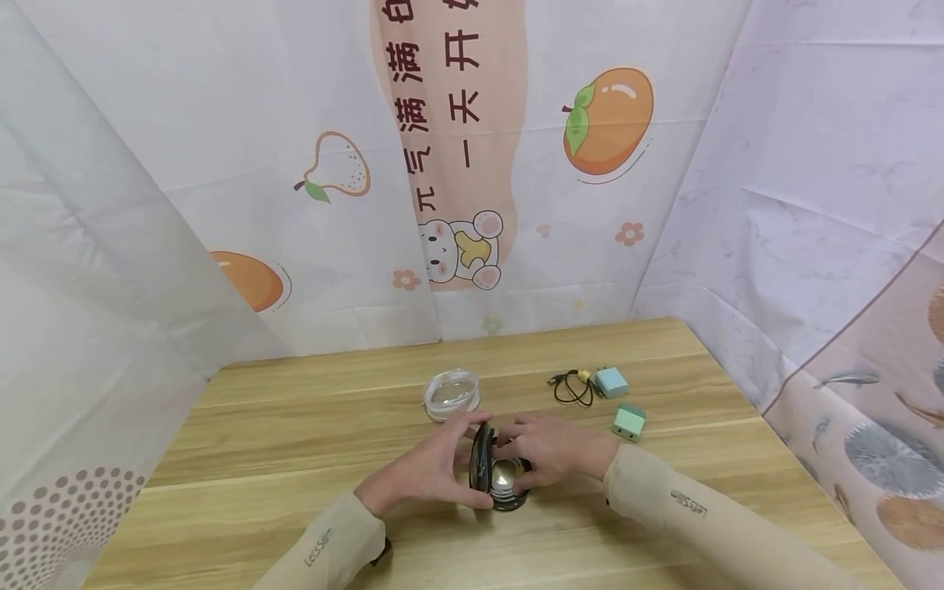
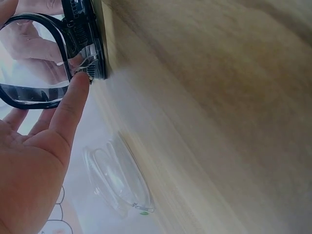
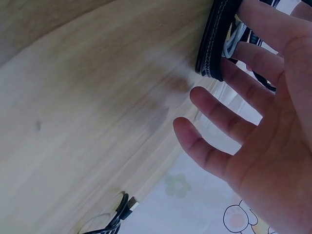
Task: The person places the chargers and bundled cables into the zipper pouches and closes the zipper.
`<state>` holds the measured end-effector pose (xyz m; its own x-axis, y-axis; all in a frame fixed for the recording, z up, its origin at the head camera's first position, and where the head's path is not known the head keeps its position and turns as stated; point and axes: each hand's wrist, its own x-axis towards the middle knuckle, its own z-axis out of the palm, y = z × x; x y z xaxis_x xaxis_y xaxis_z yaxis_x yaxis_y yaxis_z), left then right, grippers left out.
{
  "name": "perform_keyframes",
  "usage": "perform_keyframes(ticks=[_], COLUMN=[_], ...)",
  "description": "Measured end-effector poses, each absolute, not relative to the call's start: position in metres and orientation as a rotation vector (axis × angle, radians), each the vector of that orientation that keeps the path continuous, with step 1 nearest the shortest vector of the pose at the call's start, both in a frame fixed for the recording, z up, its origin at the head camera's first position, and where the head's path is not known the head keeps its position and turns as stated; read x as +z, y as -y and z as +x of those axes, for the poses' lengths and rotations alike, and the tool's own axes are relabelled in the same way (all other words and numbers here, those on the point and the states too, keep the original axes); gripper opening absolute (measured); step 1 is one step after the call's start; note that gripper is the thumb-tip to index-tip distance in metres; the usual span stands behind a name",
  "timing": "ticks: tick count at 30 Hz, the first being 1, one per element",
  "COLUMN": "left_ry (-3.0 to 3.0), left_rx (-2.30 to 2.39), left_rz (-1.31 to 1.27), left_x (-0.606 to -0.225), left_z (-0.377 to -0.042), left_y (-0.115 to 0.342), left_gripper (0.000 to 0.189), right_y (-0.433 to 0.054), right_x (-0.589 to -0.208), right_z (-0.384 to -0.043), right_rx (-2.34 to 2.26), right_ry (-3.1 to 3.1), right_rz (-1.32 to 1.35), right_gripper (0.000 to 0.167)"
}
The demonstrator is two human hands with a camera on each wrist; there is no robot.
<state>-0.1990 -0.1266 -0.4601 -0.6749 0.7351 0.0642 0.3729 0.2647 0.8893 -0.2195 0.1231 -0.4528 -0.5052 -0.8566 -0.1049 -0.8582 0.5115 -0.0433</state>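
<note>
A small round black zip case (image 1: 509, 506) stands open on the table, its clear-windowed lid (image 1: 481, 463) raised on the left. My left hand (image 1: 431, 471) holds that lid, thumb at the near rim and fingers at the far rim. In the left wrist view the lid's black rim (image 2: 61, 34) shows, with an index fingertip at the case's edge. A coiled white cable (image 1: 505, 475) lies in the base. My right hand (image 1: 553, 447) reaches in and pinches the coil between thumb and fingers. Its last two fingers spread free of the case (image 3: 209, 44).
Beyond the hands sits a clear round case (image 1: 451, 393) with something white in it. Further right lie a black cable (image 1: 575, 387), a blue charger plug (image 1: 611, 382) and a green charger plug (image 1: 629, 422). A printed cloth (image 1: 354, 270) hangs behind the wooden table (image 1: 317, 434).
</note>
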Motion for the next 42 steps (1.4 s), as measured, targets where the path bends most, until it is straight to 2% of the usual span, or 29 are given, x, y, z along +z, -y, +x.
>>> perform_keyframes(ticks=[17, 26, 30, 35, 42], left_ry=[-2.175, -2.18, -2.167, -2.177, -2.209], left_rx=[1.351, 1.359, 1.372, 1.38, 1.381], left_rz=[0.985, 0.965, 0.961, 0.956, 0.963], left_x=[-0.461, -0.462, -0.464, -0.462, -0.461], left_z=[-0.198, -0.197, -0.195, -0.195, -0.196], left_y=[0.128, 0.128, 0.126, 0.124, 0.124], left_gripper=[0.107, 0.112, 0.113, 0.113, 0.114], right_y=[-0.121, -0.127, -0.136, -0.155, -0.197], right_x=[-0.444, -0.452, -0.456, -0.441, -0.426], right_z=[-0.214, -0.215, -0.216, -0.216, -0.213], right_rx=[-0.003, -0.035, -0.143, -0.315, -0.265], right_ry=[-2.619, -2.63, -2.613, -2.606, -2.729], right_rz=[-1.492, -1.555, -1.581, -1.453, -1.459], right_gripper=[0.057, 0.055, 0.054, 0.053, 0.056])
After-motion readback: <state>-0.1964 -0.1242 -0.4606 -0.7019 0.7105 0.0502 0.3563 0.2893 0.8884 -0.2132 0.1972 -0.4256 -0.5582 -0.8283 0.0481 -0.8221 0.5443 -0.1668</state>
